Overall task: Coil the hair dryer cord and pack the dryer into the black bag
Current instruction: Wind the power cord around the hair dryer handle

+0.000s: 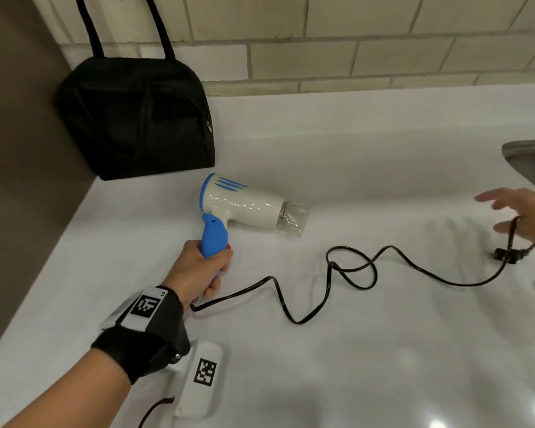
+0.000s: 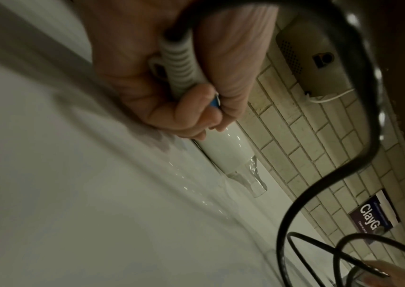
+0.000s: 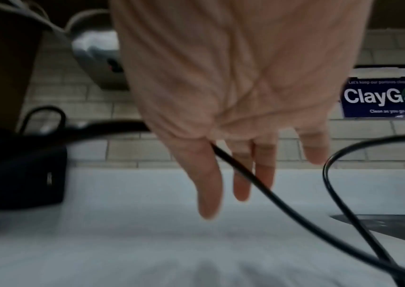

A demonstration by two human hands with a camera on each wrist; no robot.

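Observation:
A white hair dryer [image 1: 244,205] with a blue handle and clear nozzle lies on its side on the white counter [image 1: 352,143]. My left hand [image 1: 204,267] grips its handle; the left wrist view shows the fingers [image 2: 196,116] curled round it by the ribbed cord sleeve [image 2: 179,64]. The black cord [image 1: 328,291] snakes loosely rightward across the counter with one loop. It rises to my right hand [image 1: 519,211], whose fingers [image 3: 240,180] are straight, and hangs there in the crook of the thumb [image 3: 282,202]. The plug [image 1: 504,254] lies below that hand. The black bag [image 1: 133,118] stands at back left, zipped.
A brown side wall [image 1: 19,149] bounds the counter on the left and a tiled wall [image 1: 383,57] on the far side. A steel sink [image 1: 528,159] is at the right edge. A blue ClayGo sign [image 3: 381,97] and a wall dispenser [image 2: 314,64] hang on the tiles.

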